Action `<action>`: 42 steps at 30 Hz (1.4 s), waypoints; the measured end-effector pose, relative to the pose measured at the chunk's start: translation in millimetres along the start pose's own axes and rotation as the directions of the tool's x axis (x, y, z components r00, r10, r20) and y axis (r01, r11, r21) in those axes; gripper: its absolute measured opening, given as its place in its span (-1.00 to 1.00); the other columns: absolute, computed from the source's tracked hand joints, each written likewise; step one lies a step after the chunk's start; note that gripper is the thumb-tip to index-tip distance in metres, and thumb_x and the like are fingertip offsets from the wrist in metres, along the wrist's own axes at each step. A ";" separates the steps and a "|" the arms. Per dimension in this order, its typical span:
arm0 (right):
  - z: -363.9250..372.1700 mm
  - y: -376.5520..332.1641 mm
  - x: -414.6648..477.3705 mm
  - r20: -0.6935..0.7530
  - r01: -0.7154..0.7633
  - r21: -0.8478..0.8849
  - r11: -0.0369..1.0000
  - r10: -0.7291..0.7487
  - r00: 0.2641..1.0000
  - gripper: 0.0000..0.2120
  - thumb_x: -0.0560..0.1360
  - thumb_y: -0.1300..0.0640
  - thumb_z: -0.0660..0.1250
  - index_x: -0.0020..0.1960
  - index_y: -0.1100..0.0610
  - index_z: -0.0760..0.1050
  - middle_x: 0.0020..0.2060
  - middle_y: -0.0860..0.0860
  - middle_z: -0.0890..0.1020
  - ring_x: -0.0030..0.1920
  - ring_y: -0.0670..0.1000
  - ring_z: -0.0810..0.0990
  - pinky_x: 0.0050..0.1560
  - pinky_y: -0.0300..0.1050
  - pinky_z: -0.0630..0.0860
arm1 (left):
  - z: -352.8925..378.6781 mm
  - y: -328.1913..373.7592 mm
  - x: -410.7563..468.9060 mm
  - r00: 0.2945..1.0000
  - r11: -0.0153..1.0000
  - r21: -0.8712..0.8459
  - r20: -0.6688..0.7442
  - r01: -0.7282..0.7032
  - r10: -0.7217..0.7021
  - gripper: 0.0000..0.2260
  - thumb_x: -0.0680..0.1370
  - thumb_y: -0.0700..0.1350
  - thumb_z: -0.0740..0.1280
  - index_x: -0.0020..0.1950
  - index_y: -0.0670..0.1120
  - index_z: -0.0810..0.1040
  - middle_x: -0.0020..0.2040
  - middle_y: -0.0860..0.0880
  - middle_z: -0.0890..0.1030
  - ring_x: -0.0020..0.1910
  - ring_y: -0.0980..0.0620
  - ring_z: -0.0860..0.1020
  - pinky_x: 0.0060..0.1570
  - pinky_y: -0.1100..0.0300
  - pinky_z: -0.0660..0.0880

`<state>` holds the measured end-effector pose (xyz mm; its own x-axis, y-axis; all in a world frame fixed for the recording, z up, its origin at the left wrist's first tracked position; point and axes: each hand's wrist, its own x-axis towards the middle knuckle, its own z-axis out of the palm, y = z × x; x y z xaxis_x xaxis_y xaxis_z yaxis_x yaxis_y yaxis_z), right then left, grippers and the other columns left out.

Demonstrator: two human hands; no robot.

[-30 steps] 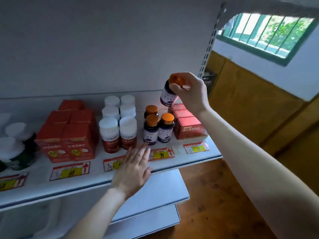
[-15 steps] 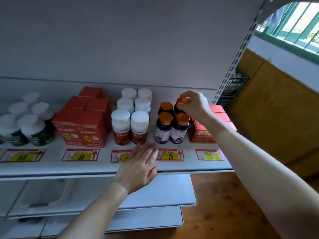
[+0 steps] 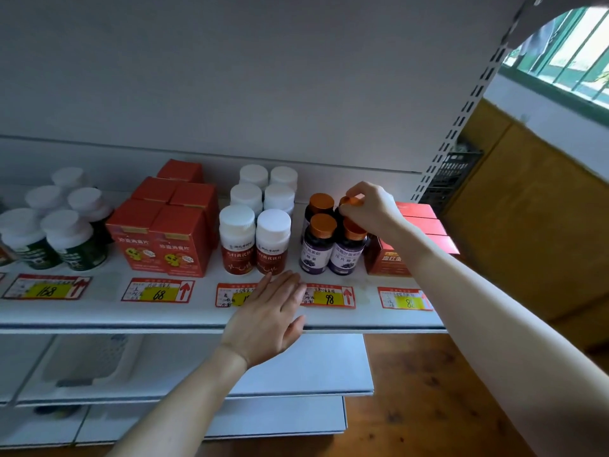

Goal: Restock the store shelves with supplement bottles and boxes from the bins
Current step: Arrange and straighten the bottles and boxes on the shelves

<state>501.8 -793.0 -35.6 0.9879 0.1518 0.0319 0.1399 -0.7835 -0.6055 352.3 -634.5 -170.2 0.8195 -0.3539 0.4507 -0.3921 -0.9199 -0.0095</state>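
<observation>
Right hand (image 3: pixel 374 207) extended over the flat white metal shelf (image 3: pixel 99 316), at back-right of a 2x2 cluster of dark plastic bottles w/ orange caps and purple labels. Fingers (image 3: pixel 361 192) curled, pinching the orange cap of the back-right dark bottle (image 3: pixel 352 202) fr. above. Bottle upright, body mostly hidden behind the front pair; cannot tell whether seated on the shelf or just off it. Close against its neighbours: back-left bottle (image 3: pixel 321 206), front-left bottle (image 3: pixel 317 250), front-right bottle (image 3: pixel 348 253).

Left hand (image 3: pixel 267 313) flat, palm down, fingers (image 3: pixel 280 286) straight and near together, holding nothing. Lies over the shelf's front strip, covering part of a red-and-yellow paper price tag (image 3: pixel 227 295). Fingertips just short of the white-capped round bottles w/ red labels (image 3: pixel 255 240), six in 2 columns.

L of those: red cardboard boxes (image 3: pixel 161 240) in a tight group. Further L: white-capped dark green bottles (image 3: pixel 71 240). R of the dark cluster: flat red boxes (image 3: pixel 425 222), partly behind the right forearm. Other tags along the front marked 168 (image 3: pixel 46 288), 68 (image 3: pixel 158 291), 98 (image 3: pixel 329 296).

Below: lower white shelves (image 3: pixel 313 367), brown wooden floor (image 3: pixel 428 390). R bkgd: green-framed window (image 3: pixel 576 61), black plastic crate (image 3: pixel 451 173) beside the slotted white upright (image 3: pixel 461 117).
</observation>
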 end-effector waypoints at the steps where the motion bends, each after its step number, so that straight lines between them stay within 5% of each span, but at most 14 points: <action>1: 0.3 -0.4 -0.2 0.000 -0.001 0.002 1.000 0.001 1.000 -0.65 0.46 0.11 0.31 0.23 0.16 0.45 0.17 0.13 0.52 0.14 0.11 0.48 -0.03 -0.17 0.39 | -0.4 0.0 0.1 1.000 1.000 -0.001 0.003 0.000 0.000 -0.57 0.50 0.02 0.15 0.20 -0.23 0.53 0.17 -0.18 0.57 0.20 -0.13 0.52 0.31 0.04 0.23; 10: -3.9 -0.3 -7.3 -0.054 0.073 -0.034 0.997 -0.074 0.996 -0.66 0.53 0.11 0.21 0.26 0.20 0.45 0.22 0.13 0.52 0.21 0.12 0.47 0.04 -0.21 0.33 | -5.2 0.7 2.0 1.000 1.000 -0.017 -0.002 0.018 -0.018 -0.58 0.49 0.02 0.15 0.18 -0.23 0.54 0.15 -0.17 0.58 0.24 -0.07 0.37 0.30 0.02 0.28; 22: -19.5 -6.1 -20.7 -0.150 0.209 0.008 0.978 -0.205 0.967 -0.77 0.53 0.19 0.19 0.11 0.20 0.56 0.10 0.07 0.62 0.15 0.06 0.53 0.03 -0.27 0.34 | -31.9 27.6 15.2 0.997 0.989 -0.131 -0.002 0.071 -0.072 -0.62 0.49 -0.03 0.16 0.13 -0.24 0.56 0.10 -0.17 0.60 0.16 -0.08 0.47 0.13 -0.07 0.47; 34: -67.2 30.4 -52.2 -0.270 0.099 -0.032 0.995 -0.104 0.957 -0.76 0.56 0.21 0.19 0.14 0.26 0.54 0.08 0.14 0.62 0.09 0.10 0.56 0.01 -0.27 0.36 | -49.3 66.1 49.5 0.995 0.966 -0.253 0.093 0.051 -0.028 -0.57 0.47 0.01 0.12 0.14 -0.23 0.57 0.11 -0.15 0.61 0.12 -0.12 0.58 0.08 0.02 0.51; 36: -75.6 41.9 -55.3 -0.289 0.069 -0.021 0.997 -0.072 0.955 -0.76 0.56 0.21 0.21 0.15 0.26 0.54 0.09 0.15 0.62 0.08 0.10 0.57 0.00 -0.27 0.36 | -51.8 79.5 57.6 0.995 0.951 -0.299 0.082 0.081 -0.059 -0.59 0.52 -0.01 0.15 0.23 -0.24 0.51 0.21 -0.17 0.56 0.22 -0.11 0.52 0.21 0.11 0.40; 39: -84.6 60.0 -55.8 -0.306 0.037 0.003 0.999 -0.034 0.951 -0.78 0.55 0.20 0.22 0.11 0.26 0.56 0.06 0.15 0.63 0.07 0.11 0.57 0.03 -0.20 0.40 | -54.0 97.6 78.6 0.983 0.861 -0.474 0.103 0.185 -0.155 -0.56 0.62 -0.03 0.11 0.47 -0.17 0.22 0.48 -0.09 0.25 0.47 -0.01 0.17 0.40 0.25 0.04; 42: -90.5 80.3 -50.1 -0.309 0.026 0.052 0.998 -0.009 0.951 -0.78 0.54 0.20 0.22 0.09 0.25 0.56 0.03 0.15 0.64 0.05 0.11 0.58 0.05 -0.12 0.44 | -51.6 112.1 110.3 0.948 0.736 -0.601 0.157 0.313 -0.275 -0.54 0.63 -0.01 0.05 0.50 -0.12 0.12 0.51 -0.04 0.15 0.49 0.05 0.10 0.42 0.24 0.03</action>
<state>469.6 -918.0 -13.8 0.9591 -0.0349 0.2808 0.1616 -0.7471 -0.6448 377.2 -767.9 -75.5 0.9508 -0.1088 0.2899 -0.2829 -0.6861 0.6702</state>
